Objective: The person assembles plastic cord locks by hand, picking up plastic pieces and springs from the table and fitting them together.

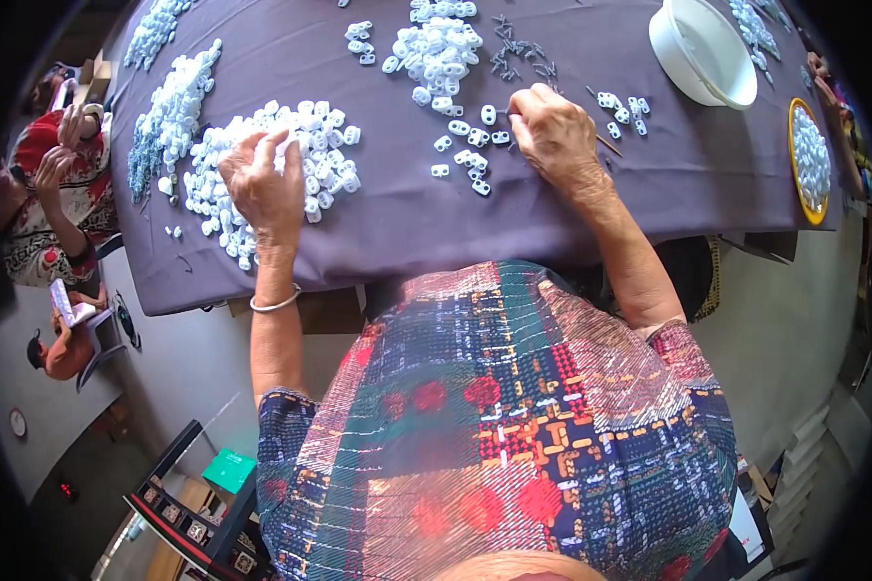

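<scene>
Patterned multicolour shirt (pixel 513 416), nearest. Cloth-covered tabletop (pixel 407 232), purple-grey. Left hand (pixel 264 189): fingers bent over a large heap of white two-holed plastic pieces (pixel 329 145), left side; cannot tell whether they pinch one. Right hand (pixel 557 140): fingers curled downward, right of centre, grip hidden; beside it, a small scatter of like pieces (pixel 478 167) and a thin brown stick (pixel 608 145). Farther: dark pins (pixel 504 63), loose. Right: white tub (pixel 667 48), far; yellow-rimmed tray (pixel 817 216), nearer, filled with pale pieces.

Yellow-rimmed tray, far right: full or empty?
Full, or nearly: the tray shows small white pieces across its inside, with no bare bottom visible.
</scene>
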`<act>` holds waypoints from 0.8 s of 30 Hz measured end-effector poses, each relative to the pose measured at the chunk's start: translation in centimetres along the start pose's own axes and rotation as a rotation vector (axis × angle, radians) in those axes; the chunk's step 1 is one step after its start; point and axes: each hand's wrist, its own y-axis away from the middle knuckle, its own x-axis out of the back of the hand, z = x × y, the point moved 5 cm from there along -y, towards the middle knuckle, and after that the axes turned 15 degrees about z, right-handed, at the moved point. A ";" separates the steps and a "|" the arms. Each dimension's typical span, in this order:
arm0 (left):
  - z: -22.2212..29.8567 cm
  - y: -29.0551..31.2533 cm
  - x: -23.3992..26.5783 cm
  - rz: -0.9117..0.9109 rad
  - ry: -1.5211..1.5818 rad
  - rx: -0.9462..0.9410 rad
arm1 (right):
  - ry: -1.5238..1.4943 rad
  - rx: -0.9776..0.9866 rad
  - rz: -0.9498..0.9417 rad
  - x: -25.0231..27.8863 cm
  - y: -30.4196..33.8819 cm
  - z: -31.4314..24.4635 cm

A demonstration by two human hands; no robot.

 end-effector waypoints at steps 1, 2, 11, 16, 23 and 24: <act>0.8 0.3 0.0 -0.004 -0.001 0.001 | -0.014 0.035 -0.029 -0.2 0.0 -0.3; 2.0 0.9 -0.1 -0.028 0.121 0.038 | -0.081 0.064 -0.080 -0.4 0.3 -0.5; 11.4 4.1 -1.3 -0.165 0.517 0.182 | -0.216 -0.056 -0.091 0.5 0.2 0.0; 12.2 4.4 -2.2 -0.201 0.539 0.216 | -0.096 0.032 -0.030 -1.1 -1.1 -1.0; 12.0 4.8 -1.8 -0.146 0.580 0.280 | -0.166 0.182 0.037 -0.1 -1.0 -2.1; 11.7 5.2 -1.8 -0.145 0.565 0.288 | -0.215 0.234 0.099 0.5 -0.9 -2.8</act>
